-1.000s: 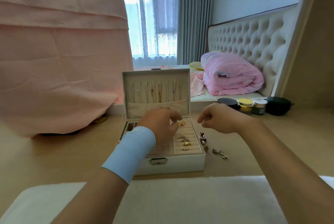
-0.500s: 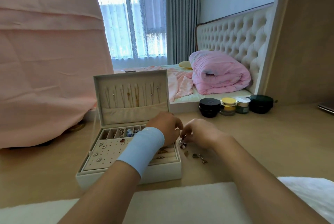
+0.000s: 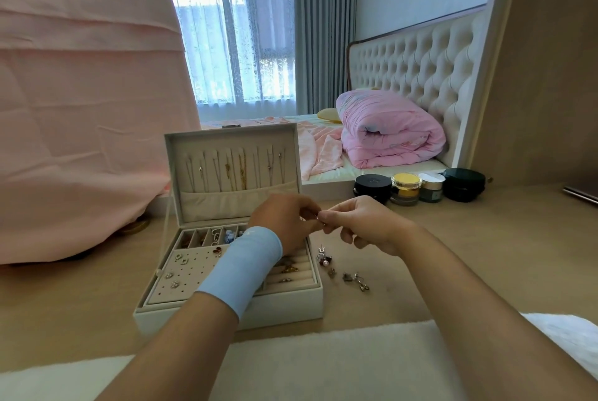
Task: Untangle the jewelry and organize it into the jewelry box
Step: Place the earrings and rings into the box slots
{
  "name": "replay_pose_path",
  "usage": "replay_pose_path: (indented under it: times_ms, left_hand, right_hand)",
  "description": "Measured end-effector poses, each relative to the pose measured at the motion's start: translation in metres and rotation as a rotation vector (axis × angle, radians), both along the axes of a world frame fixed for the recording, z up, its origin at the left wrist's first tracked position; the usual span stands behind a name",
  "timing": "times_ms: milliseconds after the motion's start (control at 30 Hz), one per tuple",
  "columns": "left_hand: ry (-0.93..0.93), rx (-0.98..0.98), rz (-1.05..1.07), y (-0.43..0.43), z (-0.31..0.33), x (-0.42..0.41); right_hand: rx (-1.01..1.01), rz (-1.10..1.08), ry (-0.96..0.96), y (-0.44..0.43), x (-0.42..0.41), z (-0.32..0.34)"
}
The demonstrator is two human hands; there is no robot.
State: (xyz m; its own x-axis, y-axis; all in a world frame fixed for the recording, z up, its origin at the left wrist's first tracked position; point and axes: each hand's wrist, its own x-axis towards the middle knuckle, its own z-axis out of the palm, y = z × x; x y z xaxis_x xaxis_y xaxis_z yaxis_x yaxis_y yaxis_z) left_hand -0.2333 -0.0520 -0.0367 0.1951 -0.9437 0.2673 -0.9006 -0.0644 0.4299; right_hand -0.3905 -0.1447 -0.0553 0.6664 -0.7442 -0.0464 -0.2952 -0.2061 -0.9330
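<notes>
A white jewelry box (image 3: 291, 305) stands open on the wooden desk, with necklaces (image 3: 234, 171) hanging inside its raised lid. Earrings and rings lie in its tray. My left hand (image 3: 284, 222) and my right hand (image 3: 362, 222) meet fingertip to fingertip above the box's right edge. Together they pinch a tiny piece of jewelry (image 3: 318, 215), too small to identify. On the desk just right of the box lies a loose cluster of small jewelry (image 3: 343, 268). A light blue band wraps my left wrist.
Several cosmetic jars (image 3: 419, 188) stand at the back of the desk on the right. A white fluffy mat (image 3: 323, 365) covers the near edge. Pink cloth (image 3: 81, 109) hangs on the left. Behind the desk is a bed with a rolled pink quilt (image 3: 388, 129).
My right hand went down to the loose jewelry beside the box, then rose. Both hands now meet above the box's right edge, pinching a small piece. The view shifted right.
</notes>
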Motion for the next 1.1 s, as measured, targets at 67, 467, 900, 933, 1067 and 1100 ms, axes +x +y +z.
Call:
replay_pose_path:
  times_ms: [67,467,900,933,1067,1100]
  left_hand:
    - [-0.005,-0.018,0.015,0.002,-0.001,0.002]
    - [-0.02,-0.087,-0.048,0.027,0.002,0.019]
    - [-0.289,0.103,-0.04,0.077,0.002,0.055]
    - [-0.285,0.108,-0.039,0.079,0.001,0.056]
    - [-0.157,0.09,-0.049,0.085,-0.005,0.06]
    - [-0.094,0.061,-0.053,0.088,-0.006,0.061]
  right_hand:
    - [0.016,-0.01,-0.011,-0.002,0.003,-0.004]
    - [-0.586,-0.114,0.505,0.003,0.026,-0.035]
    - [-0.451,-0.158,-0.017,0.032,0.043,0.014]
    - [-0.413,-0.121,-0.043,0.04,0.047,0.018]
    - [-0.299,-0.014,-0.075,0.065,0.055,0.028]
    - [-0.285,0.004,-0.075,0.069,0.056,0.028]
